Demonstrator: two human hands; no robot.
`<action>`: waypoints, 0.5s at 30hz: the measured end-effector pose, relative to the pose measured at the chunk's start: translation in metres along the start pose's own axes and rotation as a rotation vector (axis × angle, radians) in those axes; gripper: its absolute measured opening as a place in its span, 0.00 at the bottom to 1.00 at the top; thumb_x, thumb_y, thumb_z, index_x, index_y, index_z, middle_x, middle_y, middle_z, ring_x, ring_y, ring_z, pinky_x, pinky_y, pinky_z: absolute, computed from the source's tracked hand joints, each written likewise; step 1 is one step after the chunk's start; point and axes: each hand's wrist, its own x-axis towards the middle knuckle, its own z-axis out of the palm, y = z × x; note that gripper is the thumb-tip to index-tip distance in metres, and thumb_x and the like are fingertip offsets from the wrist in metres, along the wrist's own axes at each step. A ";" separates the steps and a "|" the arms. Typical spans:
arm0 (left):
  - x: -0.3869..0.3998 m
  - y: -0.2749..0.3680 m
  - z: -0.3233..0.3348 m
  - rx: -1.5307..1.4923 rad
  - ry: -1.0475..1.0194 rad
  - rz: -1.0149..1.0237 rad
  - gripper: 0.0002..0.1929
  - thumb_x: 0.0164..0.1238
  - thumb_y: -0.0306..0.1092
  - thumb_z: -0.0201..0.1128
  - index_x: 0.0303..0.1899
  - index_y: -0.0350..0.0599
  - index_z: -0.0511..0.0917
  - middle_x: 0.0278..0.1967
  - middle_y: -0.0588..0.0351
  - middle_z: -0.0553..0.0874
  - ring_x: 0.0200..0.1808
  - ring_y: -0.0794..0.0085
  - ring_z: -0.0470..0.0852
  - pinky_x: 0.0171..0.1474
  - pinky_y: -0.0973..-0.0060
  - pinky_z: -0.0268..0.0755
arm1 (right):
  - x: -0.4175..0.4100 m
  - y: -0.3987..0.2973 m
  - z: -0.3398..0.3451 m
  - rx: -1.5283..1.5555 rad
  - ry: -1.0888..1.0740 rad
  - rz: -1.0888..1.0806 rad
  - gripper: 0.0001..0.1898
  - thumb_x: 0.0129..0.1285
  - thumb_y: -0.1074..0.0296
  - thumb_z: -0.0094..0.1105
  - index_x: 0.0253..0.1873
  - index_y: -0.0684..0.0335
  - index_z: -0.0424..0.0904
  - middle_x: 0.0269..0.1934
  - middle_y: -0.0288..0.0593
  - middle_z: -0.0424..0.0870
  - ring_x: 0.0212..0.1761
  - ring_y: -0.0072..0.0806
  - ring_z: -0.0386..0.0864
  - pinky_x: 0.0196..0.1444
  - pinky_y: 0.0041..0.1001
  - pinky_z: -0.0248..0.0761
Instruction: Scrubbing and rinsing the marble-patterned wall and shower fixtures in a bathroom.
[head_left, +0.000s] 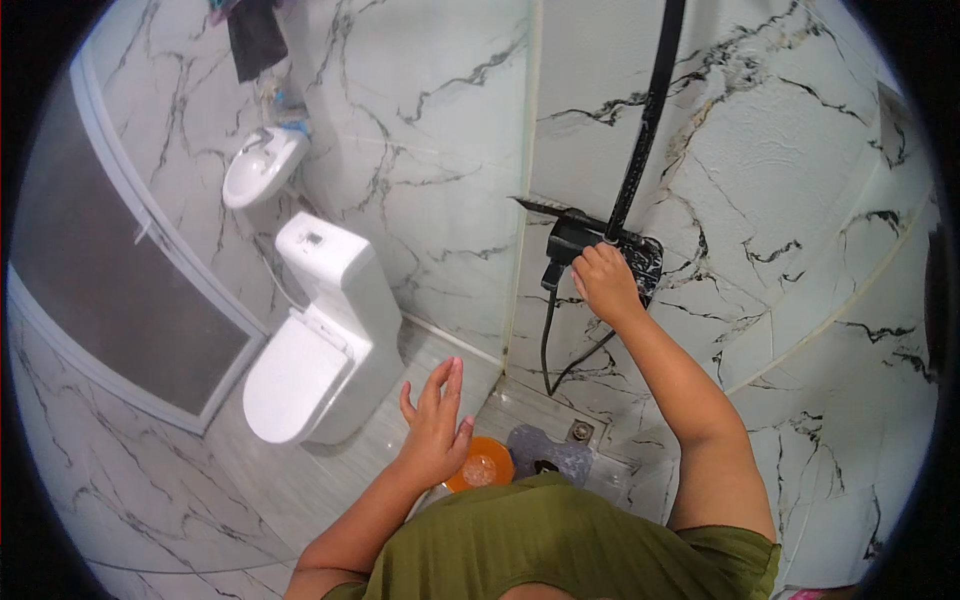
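Note:
My right hand (609, 283) reaches to a black wall-mounted shower mixer (576, 238), its curled fingers just below the foot of the black riser pipe (646, 135). White suds streak the pipe and the mixer's right end. Whether a cloth or sponge is inside that hand is hidden. From the mixer's left side a black hose (547, 330) loops down and back up behind my wrist. My left hand (433, 427) hangs in the air, fingers apart and holding nothing. In the picture it appears beside an orange basin (484, 463) with foamy water.
A glass panel edge (523, 225) stands left of the mixer. Further left are a white toilet (300, 375) with its lid down, a small washbasin (262, 169) and a framed door (135, 247). A grey mat (555, 450) lies near the floor drain (580, 430).

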 end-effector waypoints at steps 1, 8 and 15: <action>-0.003 -0.001 0.001 -0.015 0.002 -0.013 0.38 0.60 0.28 0.53 0.71 0.41 0.44 0.67 0.42 0.55 0.67 0.53 0.57 0.64 0.37 0.31 | -0.002 0.000 0.006 0.002 -0.015 -0.012 0.05 0.50 0.70 0.60 0.31 0.62 0.74 0.31 0.41 0.71 0.41 0.37 0.70 0.50 0.33 0.66; -0.003 -0.007 -0.004 -0.012 0.016 -0.002 0.38 0.61 0.29 0.52 0.71 0.42 0.43 0.66 0.41 0.55 0.68 0.52 0.55 0.65 0.39 0.30 | 0.008 0.021 0.002 0.168 -0.327 -0.248 0.09 0.46 0.74 0.60 0.35 0.63 0.77 0.35 0.43 0.75 0.45 0.38 0.73 0.49 0.32 0.69; -0.009 -0.016 -0.010 -0.060 -0.002 -0.048 0.37 0.62 0.28 0.50 0.71 0.42 0.42 0.66 0.41 0.54 0.69 0.52 0.53 0.66 0.41 0.28 | 0.012 0.024 -0.020 0.230 -0.402 -0.253 0.16 0.49 0.75 0.61 0.45 0.58 0.81 0.41 0.39 0.77 0.50 0.36 0.72 0.53 0.33 0.65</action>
